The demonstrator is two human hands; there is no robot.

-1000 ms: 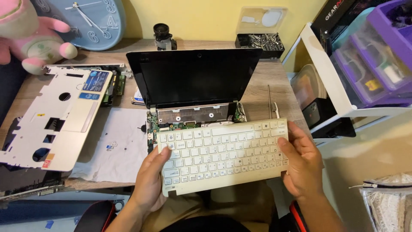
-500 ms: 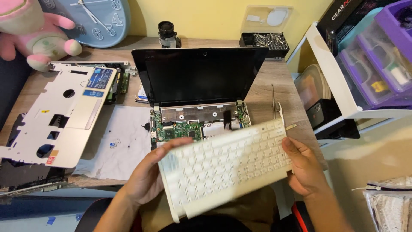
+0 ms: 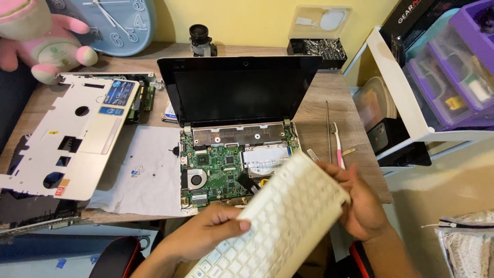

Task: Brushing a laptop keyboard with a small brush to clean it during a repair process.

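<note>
A white laptop keyboard [image 3: 280,219] is held tilted and blurred above the table's front edge. My left hand [image 3: 206,237] grips its lower left edge, thumb on the keys. My right hand [image 3: 360,203] grips its upper right corner. Behind it sits an opened small laptop [image 3: 242,92] with a dark screen. Its green motherboard [image 3: 218,167], a fan and a silver drive are exposed where the keyboard lay.
A white palmrest cover [image 3: 67,139] lies at left on a sheet of paper [image 3: 146,172]. A thin metal rod [image 3: 328,128] and pink tool [image 3: 338,146] lie at right. A screw box [image 3: 316,47], lens, clock and pink plush stand behind. White shelves [image 3: 396,87] hold purple bins.
The keyboard has been lifted off the laptop base and swung toward me, tilting steeply. The motherboard is now uncovered. Both hands moved down and right with it.
</note>
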